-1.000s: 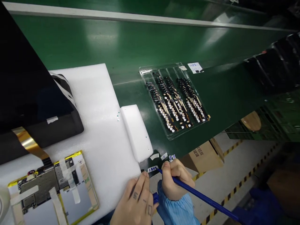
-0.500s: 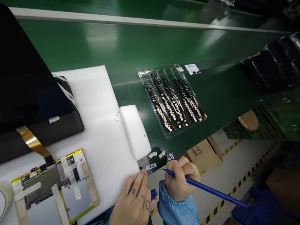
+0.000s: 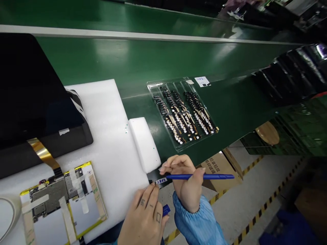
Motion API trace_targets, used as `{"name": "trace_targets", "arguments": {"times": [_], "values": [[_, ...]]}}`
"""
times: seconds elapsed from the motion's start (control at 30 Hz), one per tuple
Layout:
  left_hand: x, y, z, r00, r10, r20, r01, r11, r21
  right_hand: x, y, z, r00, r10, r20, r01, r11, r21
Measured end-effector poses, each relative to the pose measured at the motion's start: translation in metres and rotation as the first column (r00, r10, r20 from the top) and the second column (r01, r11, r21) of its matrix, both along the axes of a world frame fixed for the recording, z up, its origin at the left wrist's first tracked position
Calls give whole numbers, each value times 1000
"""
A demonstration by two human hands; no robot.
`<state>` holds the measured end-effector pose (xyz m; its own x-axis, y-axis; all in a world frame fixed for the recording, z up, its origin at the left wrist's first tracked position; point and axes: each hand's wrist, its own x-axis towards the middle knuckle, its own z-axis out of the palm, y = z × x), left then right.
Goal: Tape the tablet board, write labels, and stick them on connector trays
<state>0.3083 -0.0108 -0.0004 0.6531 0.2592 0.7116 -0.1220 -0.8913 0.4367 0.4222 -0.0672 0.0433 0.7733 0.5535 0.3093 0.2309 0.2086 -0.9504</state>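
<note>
My left hand (image 3: pixel 143 214) rests at the corner of the white foam sheet (image 3: pixel 112 170), closed around a blue pen cap (image 3: pixel 166 210). Its fingertips lie beside a small white label (image 3: pixel 161 180) with blue handwriting at the bench edge. In my right hand (image 3: pixel 187 187), a blue pen (image 3: pixel 219 176) lies across the thumb and palm, with its tip toward the label. The fingers of that hand reach over the bench edge by the foam block (image 3: pixel 145 144) and hide what is beneath them.
A clear tray (image 3: pixel 180 148) of black flex parts lies on the green bench (image 3: pixel 230 98). Left on the foam are an opened tablet (image 3: pixel 63 200), a black screen (image 3: pixel 33 102) and a tape roll (image 3: pixel 10 217). A cardboard box (image 3: pixel 222 170) stands on the floor below.
My right hand has turned over and moved slightly up and left, its fingers now over the loose labels. The pen swung from slanting to nearly level. The left hand stayed almost still.
</note>
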Motion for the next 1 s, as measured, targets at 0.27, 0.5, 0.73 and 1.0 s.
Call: {"name": "trace_targets", "arguments": {"times": [0.27, 0.5, 0.73, 1.0], "values": [[12, 1, 6, 995, -9, -98, 9, 1000, -1, 17, -5, -1, 994, -68, 87, 72, 997, -39], [20, 1, 0, 991, -19, -131, 17, 1000, -18, 18, -8, -5, 858, -174, 484, 282, 946, -160], [16, 9, 1, 995, -41, -89, 42, 999, 3, 21, -4, -1, 818, -140, 557, 300, 931, -207], [17, 13, 2, 1000, -30, -11, 29, 999, -17, 25, -11, -3, 830, -120, 544, 274, 938, -210]]}}
